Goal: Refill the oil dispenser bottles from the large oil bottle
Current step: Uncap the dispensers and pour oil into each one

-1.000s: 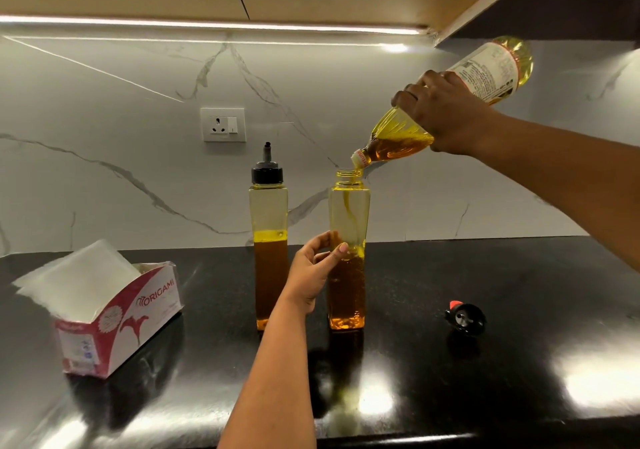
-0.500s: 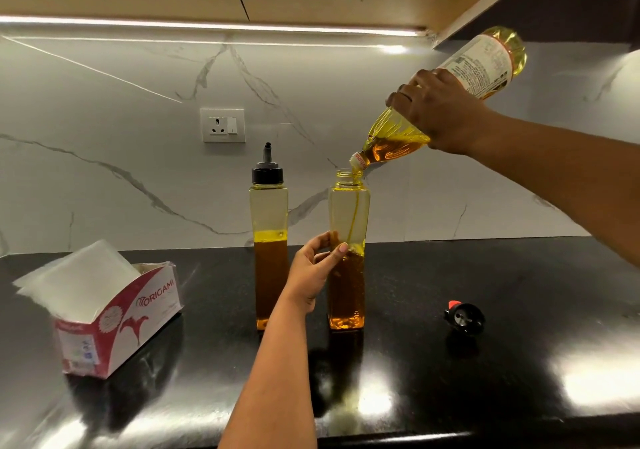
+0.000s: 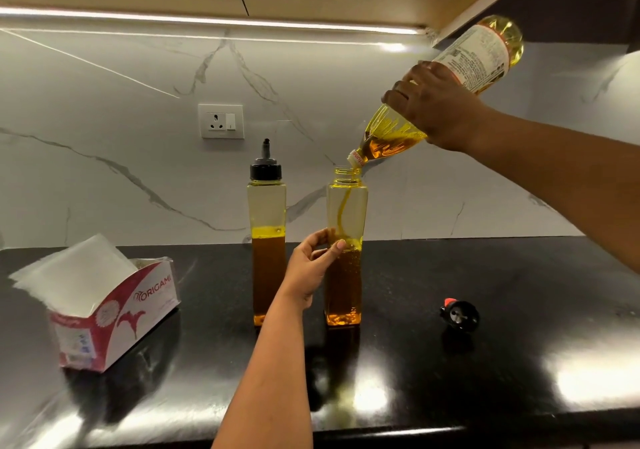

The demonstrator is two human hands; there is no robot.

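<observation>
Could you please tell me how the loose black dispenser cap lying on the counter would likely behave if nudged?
The small round black dispenser cap lies on its side, so it would probably roll. It looks light, and the glossy black countertop would likely let it slide easily.

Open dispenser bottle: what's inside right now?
The open dispenser bottle holds amber oil to about half height, with a thin stream falling in from the large oil bottle. The left hand covers part of its left side.

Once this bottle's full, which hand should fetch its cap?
Probably left: it only steadies the open dispenser, while the right holds the tilted oil bottle, though the cap lies rightward.
</observation>
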